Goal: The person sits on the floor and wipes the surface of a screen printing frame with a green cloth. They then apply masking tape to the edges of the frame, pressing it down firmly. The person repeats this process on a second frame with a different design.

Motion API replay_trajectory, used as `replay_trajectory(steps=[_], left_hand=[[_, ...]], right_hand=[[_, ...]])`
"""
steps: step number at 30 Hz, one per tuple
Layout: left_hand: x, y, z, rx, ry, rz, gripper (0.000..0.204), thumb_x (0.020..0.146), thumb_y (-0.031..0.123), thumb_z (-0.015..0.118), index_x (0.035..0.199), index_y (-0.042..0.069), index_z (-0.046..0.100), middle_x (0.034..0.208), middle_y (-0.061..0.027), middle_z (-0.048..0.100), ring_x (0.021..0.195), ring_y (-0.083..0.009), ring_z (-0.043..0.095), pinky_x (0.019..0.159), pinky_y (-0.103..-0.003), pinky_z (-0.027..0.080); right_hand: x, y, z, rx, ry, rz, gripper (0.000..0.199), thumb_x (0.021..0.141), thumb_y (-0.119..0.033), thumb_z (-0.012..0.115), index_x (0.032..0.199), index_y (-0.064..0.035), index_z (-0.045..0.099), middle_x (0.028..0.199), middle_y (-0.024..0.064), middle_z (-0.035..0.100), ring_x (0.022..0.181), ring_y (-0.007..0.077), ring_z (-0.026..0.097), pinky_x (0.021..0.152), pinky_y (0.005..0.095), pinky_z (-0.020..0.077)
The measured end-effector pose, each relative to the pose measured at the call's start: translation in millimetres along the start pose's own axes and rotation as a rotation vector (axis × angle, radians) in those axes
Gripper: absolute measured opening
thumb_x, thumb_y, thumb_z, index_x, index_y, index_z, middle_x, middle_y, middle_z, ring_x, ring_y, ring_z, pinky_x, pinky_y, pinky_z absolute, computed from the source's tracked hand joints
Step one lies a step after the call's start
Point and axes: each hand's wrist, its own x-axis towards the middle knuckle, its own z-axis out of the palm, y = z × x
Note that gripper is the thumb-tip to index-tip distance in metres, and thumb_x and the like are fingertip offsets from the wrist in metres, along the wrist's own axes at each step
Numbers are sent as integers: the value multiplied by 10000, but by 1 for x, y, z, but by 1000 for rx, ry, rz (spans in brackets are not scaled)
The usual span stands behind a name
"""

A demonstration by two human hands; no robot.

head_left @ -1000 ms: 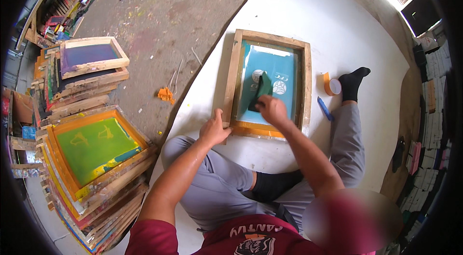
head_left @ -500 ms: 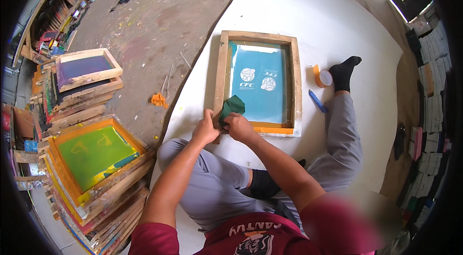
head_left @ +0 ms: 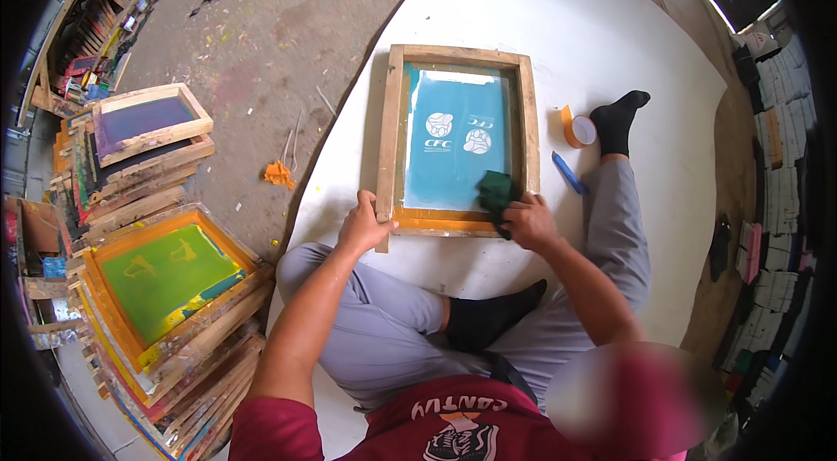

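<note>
White sheet: frame [head_left: 388, 138] between hands.

Bright daylight, soft shadows, fisheye-bent edges

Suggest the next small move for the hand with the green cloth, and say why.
Probably wipe up along the right side of the teal mesh. The right hand presses the green cloth at its lower right corner, and the left hand steadies the wooden frame.

I am seeing stacked wooden frames [head_left: 166, 304] lying at lower left, an orange tape roll [head_left: 575, 127] and blue marker [head_left: 568, 173] sitting at right.
</note>
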Motion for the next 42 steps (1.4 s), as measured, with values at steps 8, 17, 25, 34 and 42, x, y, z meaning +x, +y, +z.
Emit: replay_trajectory(steps=[8,17,25,34,42], left_hand=[[3,3,0,9,-7,1,809,811,326,881,1351,43,349,1183,-314,693,1113,-486,687,946,-523,551],[8,-1,1,59,-16,-18,779,808,310,875,1326,68,345,1155,-305,707,1074,-504,692,905,-546,556],[2,2,2,23,17,21,783,819,319,879,1335,54,352,1149,-288,715,1099,-472,697,938,-523,552],[6,-15,-5,-101,-124,81,891,795,252,902,1429,24,319,1199,-285,698,1130,-428,700,977,-472,549],[10,-41,5,-227,-146,188,995,726,133,932,1500,28,316,1178,-231,694,1093,-372,696,944,-439,551]], right_hand=[[6,-14,17,63,139,-147,145,763,-204,803,796,-134,681,860,6,623,922,273,576,933,435,465],[101,-159,90,288,234,-128,106,843,-224,739,834,-139,677,931,16,637,974,263,584,882,407,477],[7,-34,46,52,292,-93,108,836,-242,743,860,-147,699,895,2,631,949,268,584,978,453,440],[-16,-20,28,-7,280,-126,45,846,-154,665,868,-127,693,907,18,617,944,263,589,954,435,466],[83,-155,92,226,284,-148,109,792,-148,672,900,-138,662,965,40,589,998,280,577,889,415,481]])
